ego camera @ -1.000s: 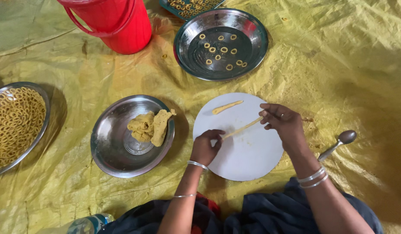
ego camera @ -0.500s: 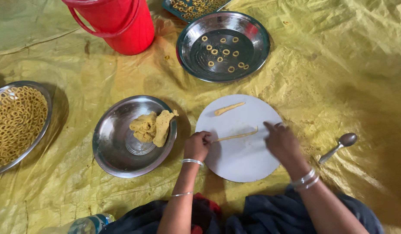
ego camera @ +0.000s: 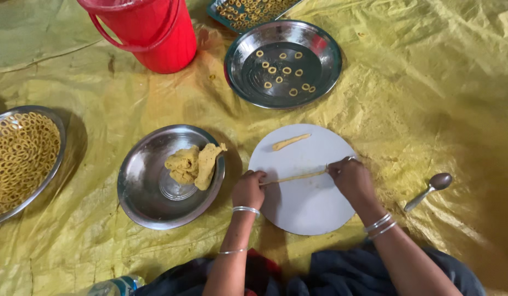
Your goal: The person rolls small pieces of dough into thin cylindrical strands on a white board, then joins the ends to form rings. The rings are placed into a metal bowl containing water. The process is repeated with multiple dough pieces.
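Pinching a thin dough rope [ego camera: 293,177] at each end, your left hand [ego camera: 248,189] and right hand [ego camera: 350,176] close lightly on it; its long axis runs left to right across the white board's [ego camera: 309,211] middle, a shorter dough piece [ego camera: 290,142] near the far edge.

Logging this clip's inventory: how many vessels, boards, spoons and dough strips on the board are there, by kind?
Steel plates: 3
Red bucket: 1
Tray: 1
White round board: 1
Spoon: 1
Dough strips on the board: 2
Total: 9
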